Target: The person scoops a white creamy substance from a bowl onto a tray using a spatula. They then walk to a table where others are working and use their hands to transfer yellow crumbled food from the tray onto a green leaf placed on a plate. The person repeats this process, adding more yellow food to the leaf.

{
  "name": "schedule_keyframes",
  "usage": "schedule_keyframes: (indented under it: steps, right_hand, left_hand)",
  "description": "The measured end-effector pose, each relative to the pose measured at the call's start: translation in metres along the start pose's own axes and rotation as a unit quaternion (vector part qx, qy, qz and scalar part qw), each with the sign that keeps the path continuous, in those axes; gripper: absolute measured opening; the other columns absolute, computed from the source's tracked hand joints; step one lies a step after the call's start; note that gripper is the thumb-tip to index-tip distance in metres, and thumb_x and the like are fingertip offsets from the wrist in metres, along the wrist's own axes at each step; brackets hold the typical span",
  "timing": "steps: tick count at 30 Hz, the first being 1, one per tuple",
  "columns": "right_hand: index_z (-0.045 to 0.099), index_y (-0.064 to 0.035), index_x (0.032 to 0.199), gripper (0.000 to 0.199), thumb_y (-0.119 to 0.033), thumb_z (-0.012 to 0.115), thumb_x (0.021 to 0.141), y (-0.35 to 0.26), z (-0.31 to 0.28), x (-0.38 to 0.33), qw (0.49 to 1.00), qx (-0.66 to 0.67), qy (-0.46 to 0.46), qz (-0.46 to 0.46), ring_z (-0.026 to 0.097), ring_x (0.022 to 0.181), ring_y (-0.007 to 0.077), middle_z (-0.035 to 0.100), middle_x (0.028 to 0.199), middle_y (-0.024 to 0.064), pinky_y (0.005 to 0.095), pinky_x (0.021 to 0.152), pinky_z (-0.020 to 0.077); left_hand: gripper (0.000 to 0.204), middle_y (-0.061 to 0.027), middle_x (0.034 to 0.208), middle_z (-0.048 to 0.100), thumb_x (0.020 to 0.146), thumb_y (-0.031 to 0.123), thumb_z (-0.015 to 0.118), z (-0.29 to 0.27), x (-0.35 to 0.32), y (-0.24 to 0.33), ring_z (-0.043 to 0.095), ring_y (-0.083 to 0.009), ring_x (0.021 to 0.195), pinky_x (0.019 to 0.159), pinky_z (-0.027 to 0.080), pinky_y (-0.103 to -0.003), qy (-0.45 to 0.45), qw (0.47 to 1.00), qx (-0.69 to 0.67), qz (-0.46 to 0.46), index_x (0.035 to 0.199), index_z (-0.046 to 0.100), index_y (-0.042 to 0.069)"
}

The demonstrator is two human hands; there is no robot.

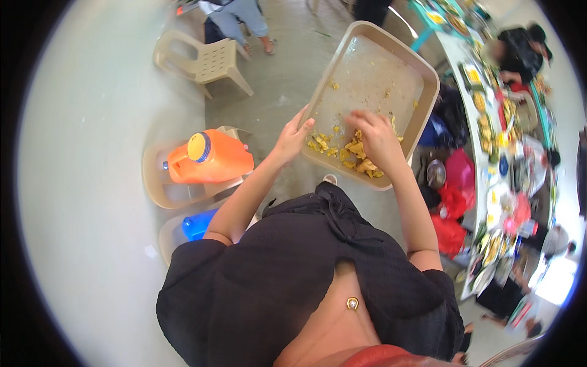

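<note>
A beige rectangular plastic tray (pixel 422 116) is held tilted out in front of me. My left hand (pixel 292 139) is closed on its left rim, thumb over the edge. Inside, my right hand (pixel 374 133) hovers over the lower part, its fingers bent, a little blurred and slightly apart, with nothing visible in them. Yellow food scraps (pixel 369 166) lie beneath and beside this hand along the near side, partly hidden by it. More yellow crumbs (pixel 320 144) sit near the left wall. A thin wet film and small specks cover the tray's bottom.
At left, an orange jug (pixel 211 158) and a blue container (pixel 199 225) rest on beige plastic chairs. Another beige chair (pixel 205 61) stands beyond, near a person's legs (pixel 244 21). A long white table (pixel 463 73) crowded with food runs along the right, with people around it and red bags (pixel 449 229) beneath.
</note>
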State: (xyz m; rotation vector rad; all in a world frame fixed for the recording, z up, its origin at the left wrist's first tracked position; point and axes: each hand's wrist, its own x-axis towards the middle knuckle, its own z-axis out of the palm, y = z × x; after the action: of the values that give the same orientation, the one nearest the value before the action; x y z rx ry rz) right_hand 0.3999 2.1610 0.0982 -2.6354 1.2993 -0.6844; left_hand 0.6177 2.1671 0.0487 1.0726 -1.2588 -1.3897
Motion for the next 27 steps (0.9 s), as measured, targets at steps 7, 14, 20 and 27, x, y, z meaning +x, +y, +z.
schedule_keyframes:
  steps: [7, 14, 20, 27]
  right_hand:
    - [0.052, -0.0025, 0.110, 0.035, -0.007, 0.049, 0.075, 0.013, 0.052, 0.112, 0.985, -0.017, 0.059, -0.163, 0.048, 0.109, 0.0224, 0.049, 0.117, 0.0108, 0.0405, 0.091, 0.0370]
    - [0.057, -0.0066, 0.105, 0.030, -0.014, 0.052, 0.076, 0.027, 0.084, 0.197, 0.929, -0.039, -0.071, -0.361, 0.049, 0.103, 0.0167, 0.052, 0.109, 0.0037, 0.0396, 0.090, 0.0361]
    - [0.062, -0.0103, 0.093, 0.021, -0.013, 0.052, 0.074, 0.082, 0.072, 0.323, 0.902, -0.065, -0.217, -0.368, 0.051, 0.095, 0.0138, 0.057, 0.098, -0.0001, 0.0358, 0.086, 0.0367]
    - [0.058, -0.0093, 0.104, 0.031, -0.008, 0.051, 0.073, 0.138, 0.091, 0.457, 0.973, -0.019, -0.031, -0.229, 0.054, 0.095, 0.0182, 0.057, 0.101, 0.0043, 0.0373, 0.085, 0.0384]
  left_hand:
    - [0.052, -0.0156, 0.125, 0.047, 0.089, 0.034, 0.047, -0.010, 0.016, -0.008, 0.041, -0.0208, 0.118, 0.098, 0.029, -0.030, 0.161, 0.980, 0.100, 0.060, 0.129, 0.037, 0.001]
    - [0.055, -0.0118, 0.123, 0.047, 0.089, 0.037, 0.047, -0.089, 0.125, 0.020, 0.042, -0.0177, 0.113, 0.095, 0.032, -0.029, 0.214, 0.975, 0.014, 0.052, 0.129, 0.037, 0.001]
    - [0.054, -0.0106, 0.125, 0.046, 0.089, 0.035, 0.047, -0.170, 0.230, 0.037, 0.041, -0.0165, 0.113, 0.096, 0.032, -0.029, 0.185, 0.982, 0.003, 0.026, 0.130, 0.035, 0.002]
    - [0.051, -0.0109, 0.126, 0.045, 0.090, 0.031, 0.047, -0.218, 0.367, 0.080, 0.040, -0.0163, 0.115, 0.096, 0.031, -0.028, 0.125, 0.991, 0.038, 0.041, 0.130, 0.035, 0.001]
